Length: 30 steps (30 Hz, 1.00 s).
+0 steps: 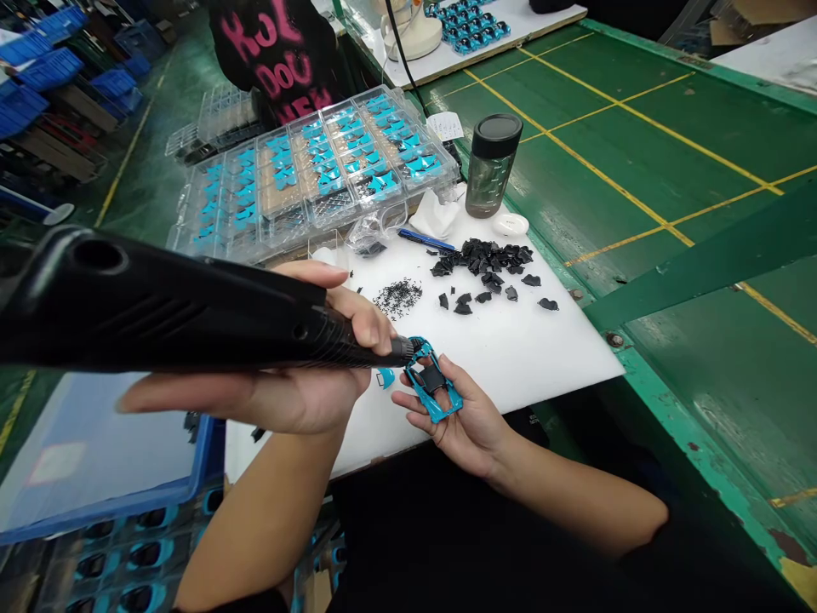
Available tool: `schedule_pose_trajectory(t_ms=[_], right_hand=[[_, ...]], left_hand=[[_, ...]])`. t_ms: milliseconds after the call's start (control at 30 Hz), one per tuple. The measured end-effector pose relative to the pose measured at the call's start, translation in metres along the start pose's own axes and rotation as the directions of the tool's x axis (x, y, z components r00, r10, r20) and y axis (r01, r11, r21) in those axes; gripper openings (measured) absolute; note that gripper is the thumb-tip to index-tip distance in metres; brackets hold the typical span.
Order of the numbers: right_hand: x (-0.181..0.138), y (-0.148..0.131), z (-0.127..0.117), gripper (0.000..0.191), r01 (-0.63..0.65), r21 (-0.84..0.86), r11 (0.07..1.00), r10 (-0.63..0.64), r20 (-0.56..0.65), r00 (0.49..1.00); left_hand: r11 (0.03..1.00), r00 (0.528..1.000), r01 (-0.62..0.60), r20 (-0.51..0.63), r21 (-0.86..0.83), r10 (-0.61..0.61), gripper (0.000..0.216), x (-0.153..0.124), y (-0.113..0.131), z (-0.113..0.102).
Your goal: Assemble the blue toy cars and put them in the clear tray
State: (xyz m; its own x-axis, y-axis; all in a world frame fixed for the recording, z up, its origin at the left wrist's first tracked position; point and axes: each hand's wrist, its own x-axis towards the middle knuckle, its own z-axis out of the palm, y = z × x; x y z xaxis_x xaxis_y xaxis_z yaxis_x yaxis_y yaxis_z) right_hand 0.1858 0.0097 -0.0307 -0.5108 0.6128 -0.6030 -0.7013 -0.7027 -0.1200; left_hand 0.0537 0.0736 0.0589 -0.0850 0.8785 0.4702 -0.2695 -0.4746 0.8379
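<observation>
A black electric screwdriver point(210, 315) reaches in from the left, with my left hand point(319, 383) closed around its front part. Its nose meets the upper end of a blue plastic frame point(454, 403), which has a dark piece set in its middle; the bit itself is hidden. My right hand point(472, 426) holds this frame from below and the right, fingers bent beneath it. Just left of the frame, a small blue piece point(385, 377) lies on the white work board point(542, 358). Tiny black screws point(399, 298) are scattered beyond my hands, near a pile of black plastic pieces point(488, 260).
Clear trays of blue parts point(312, 162) stand behind the board. A dark-lidded bottle point(493, 162), a blue pen point(426, 239) and crumpled tissue point(435, 213) sit near the far edge. A blue bin point(202, 460) is at left; a person in black point(281, 51) is beyond.
</observation>
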Motion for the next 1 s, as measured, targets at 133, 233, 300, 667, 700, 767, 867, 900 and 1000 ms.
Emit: schedule_pose_trajectory(t_ms=[133,233,300,667,700,767,867,900,1000], right_hand=[[0.0,-0.002,0.001,0.036,-0.006,0.021,1.0,0.006,0.001,1.0],[0.001,-0.002,0.001,0.035,-0.01,0.032,0.999,0.01,0.0,1.0],[0.001,-0.002,0.0,0.035,-0.009,0.036,0.999,0.009,0.001,1.0],[0.002,0.001,-0.005,0.035,0.018,-0.016,1.0,-0.018,0.005,1.0],[0.002,0.002,-0.005,0.034,0.029,-0.025,0.999,-0.028,0.007,1.0],[0.003,0.002,-0.005,0.033,0.042,-0.037,0.998,-0.041,0.014,0.999],[0.003,0.002,-0.004,0.034,0.03,-0.027,0.999,-0.03,0.011,0.999],[0.003,0.002,-0.004,0.034,0.021,-0.021,1.0,-0.021,0.004,1.0],[0.002,0.001,-0.003,0.035,-0.004,-0.012,1.0,0.003,-0.007,1.0]], left_hand=[[1.0,1.0,-0.01,0.029,0.004,0.01,0.116,0.001,0.0,-0.001],[1.0,0.999,-0.013,0.035,0.002,0.013,0.115,0.001,0.0,-0.001],[0.998,0.998,-0.053,0.044,-0.02,0.054,0.117,0.002,-0.001,-0.001],[0.983,0.979,-0.001,0.199,-0.181,0.038,0.124,0.003,-0.013,-0.012],[0.981,0.976,-0.02,0.209,-0.195,0.061,0.119,0.003,-0.013,-0.011],[0.978,0.973,-0.052,0.21,-0.2,0.095,0.107,0.002,-0.011,-0.007],[0.992,0.986,0.022,0.168,-0.123,-0.001,0.097,0.0,-0.005,-0.004],[0.994,0.987,0.042,0.16,-0.101,-0.026,0.098,0.0,-0.004,-0.004],[0.995,0.984,0.027,0.175,-0.099,-0.009,0.108,0.0,-0.006,-0.008]])
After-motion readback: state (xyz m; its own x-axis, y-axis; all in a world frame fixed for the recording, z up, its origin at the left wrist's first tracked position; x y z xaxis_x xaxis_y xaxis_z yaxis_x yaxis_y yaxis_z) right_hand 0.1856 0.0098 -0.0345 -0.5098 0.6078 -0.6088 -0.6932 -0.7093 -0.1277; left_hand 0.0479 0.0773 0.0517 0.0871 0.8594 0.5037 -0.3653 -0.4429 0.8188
